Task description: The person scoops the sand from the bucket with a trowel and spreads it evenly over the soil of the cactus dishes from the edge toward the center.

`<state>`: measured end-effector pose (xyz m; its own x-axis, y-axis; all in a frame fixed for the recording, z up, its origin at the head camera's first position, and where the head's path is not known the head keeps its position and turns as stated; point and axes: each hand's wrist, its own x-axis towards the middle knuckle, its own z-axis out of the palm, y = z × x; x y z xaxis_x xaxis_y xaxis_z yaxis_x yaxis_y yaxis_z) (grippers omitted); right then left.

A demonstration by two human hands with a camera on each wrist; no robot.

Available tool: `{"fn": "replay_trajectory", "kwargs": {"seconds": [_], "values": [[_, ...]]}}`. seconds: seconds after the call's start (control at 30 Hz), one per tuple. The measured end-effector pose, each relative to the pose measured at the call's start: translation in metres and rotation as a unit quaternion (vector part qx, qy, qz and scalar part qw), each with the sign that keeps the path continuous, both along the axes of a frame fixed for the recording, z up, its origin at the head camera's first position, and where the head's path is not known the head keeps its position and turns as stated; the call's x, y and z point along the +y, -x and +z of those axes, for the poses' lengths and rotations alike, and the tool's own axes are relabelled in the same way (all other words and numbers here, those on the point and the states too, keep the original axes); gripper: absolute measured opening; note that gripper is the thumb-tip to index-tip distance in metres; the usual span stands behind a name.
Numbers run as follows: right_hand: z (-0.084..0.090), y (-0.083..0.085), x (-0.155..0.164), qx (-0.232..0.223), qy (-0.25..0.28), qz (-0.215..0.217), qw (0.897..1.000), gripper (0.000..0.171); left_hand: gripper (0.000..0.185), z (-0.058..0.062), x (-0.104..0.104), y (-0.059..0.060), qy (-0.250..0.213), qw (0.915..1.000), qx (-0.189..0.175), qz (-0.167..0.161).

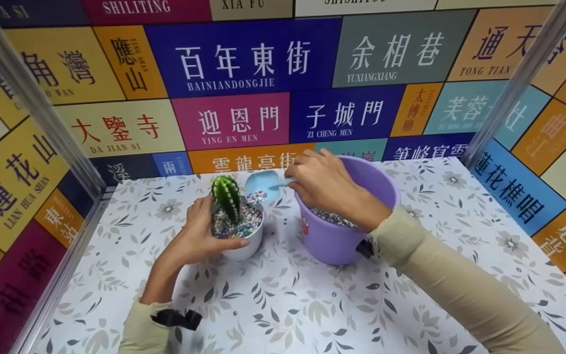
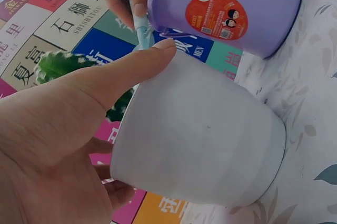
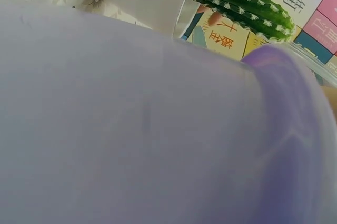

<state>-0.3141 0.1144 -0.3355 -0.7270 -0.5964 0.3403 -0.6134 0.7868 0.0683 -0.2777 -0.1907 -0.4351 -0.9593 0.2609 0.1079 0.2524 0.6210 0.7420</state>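
Note:
A white flower pot [image 1: 243,251] holds a green cactus [image 1: 225,195] and multicoloured pebbles [image 1: 246,225]. My left hand [image 1: 195,238] grips the pot from its left side; in the left wrist view the thumb lies along the pot's [image 2: 205,134] near wall and other fingers show behind the rim. My right hand [image 1: 323,179] pinches the handle of a light blue scoop [image 1: 259,181], whose bowl tilts at the pot's far right edge with a few pebbles at its lip. Just below that hand is a purple bucket [image 1: 329,246], with more pebbles [image 1: 334,219] inside.
A white tablecloth [image 1: 283,305] with grey leaves and flowers covers the table. Colourful sign panels [image 1: 243,59] stand behind and at both sides, with clear corner strips [image 1: 523,83]. The purple bucket [image 3: 142,129] fills most of the right wrist view.

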Motion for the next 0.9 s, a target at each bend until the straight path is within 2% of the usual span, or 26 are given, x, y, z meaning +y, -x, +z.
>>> {"fn": "replay_trajectory", "kwargs": {"seconds": [0.17, 0.3, 0.63, 0.9], "values": [[-0.002, -0.002, -0.003, 0.005, 0.005, 0.012, 1.000, 0.017, 0.132, 0.000, -0.004, 0.002, -0.043, 0.9987, -0.003, -0.028], [-0.003, -0.003, -0.005, 0.014, 0.010, 0.022, 1.000, 0.017, 0.132, -0.001, -0.007, 0.002, -0.064, 0.9972, -0.011, -0.038], [-0.007, -0.004, -0.007, 0.037, 0.015, 0.043, 0.998, 0.014, 0.141, -0.002, 0.003, -0.002, 0.003, 0.9994, -0.033, -0.005], [-0.006, -0.005, -0.007, 0.047, 0.026, 0.048, 0.997, 0.015, 0.138, -0.005, 0.003, 0.000, 0.004, 0.9996, -0.024, 0.014]]}}
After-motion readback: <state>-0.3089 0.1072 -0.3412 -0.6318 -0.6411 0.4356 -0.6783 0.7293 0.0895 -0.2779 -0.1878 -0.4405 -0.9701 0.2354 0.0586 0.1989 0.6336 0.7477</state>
